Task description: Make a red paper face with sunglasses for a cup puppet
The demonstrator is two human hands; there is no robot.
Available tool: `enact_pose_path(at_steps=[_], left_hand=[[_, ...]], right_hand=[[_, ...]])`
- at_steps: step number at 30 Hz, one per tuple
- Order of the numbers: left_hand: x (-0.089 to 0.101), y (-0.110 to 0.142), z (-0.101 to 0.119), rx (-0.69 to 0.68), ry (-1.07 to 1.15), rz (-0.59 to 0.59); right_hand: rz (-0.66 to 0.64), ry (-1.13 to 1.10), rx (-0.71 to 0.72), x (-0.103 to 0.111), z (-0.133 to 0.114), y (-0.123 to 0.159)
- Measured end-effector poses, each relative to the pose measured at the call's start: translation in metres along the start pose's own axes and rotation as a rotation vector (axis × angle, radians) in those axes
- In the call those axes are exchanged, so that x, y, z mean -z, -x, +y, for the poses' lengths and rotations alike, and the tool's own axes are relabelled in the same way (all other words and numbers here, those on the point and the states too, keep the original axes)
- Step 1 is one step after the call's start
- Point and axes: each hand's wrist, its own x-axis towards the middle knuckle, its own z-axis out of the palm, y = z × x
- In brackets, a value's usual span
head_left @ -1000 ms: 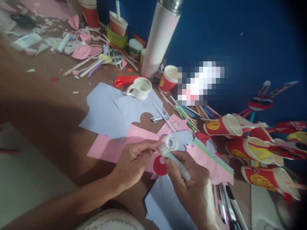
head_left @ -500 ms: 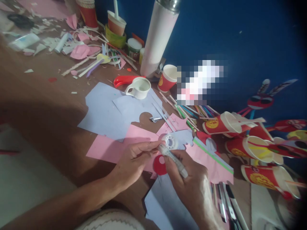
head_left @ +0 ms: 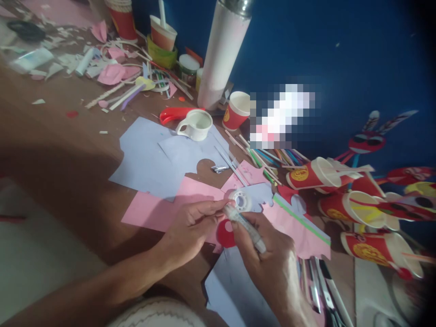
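Low in the middle of the frame, the right hand (head_left: pixel 272 263) is pinching a thin clear glue pen (head_left: pixel 245 225), fingers pressed around its barrel. The left hand (head_left: pixel 190 227) is closing its fingertips on the pen's tip, beside a small tape roll (head_left: pixel 240 200) lying on pink paper (head_left: pixel 153 211). The pen looks light, stiff and a bit slippery, so the middle is probably best to hold. The red cups (head_left: pixel 308 178) at right are showing yellow badges, too blurry to read.

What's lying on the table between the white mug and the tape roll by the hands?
In the head view, between the white ceramic mug and the clear tape roll lie pale lavender paper sheets, a small metal clip and pink paper.
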Motion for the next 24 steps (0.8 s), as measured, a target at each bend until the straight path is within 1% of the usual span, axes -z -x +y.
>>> enact_pose_path(at_steps=[3,7,13,16,20,24], left_hand=[[0.003,0.001,-0.004,0.007,-0.036,-0.006],[0.005,0.002,-0.009,0.009,-0.050,-0.003],[-0.002,0.002,0.001,0.091,0.094,-0.014],[-0.005,0.002,0.004,0.125,0.139,-0.041],[-0.005,0.002,0.005,0.104,0.150,-0.059],[-0.004,0.002,0.005,0.071,0.067,-0.043]], right_hand=[[-0.002,0.006,-0.008,0.003,0.002,0.000],[0.029,0.024,0.010,0.004,0.005,-0.001],[0.022,0.097,0.031,0.004,0.007,-0.001],[0.002,0.106,0.027,0.005,0.005,0.000],[-0.030,0.103,0.005,0.004,0.001,0.001],[-0.026,0.046,-0.014,0.001,0.001,0.002]])
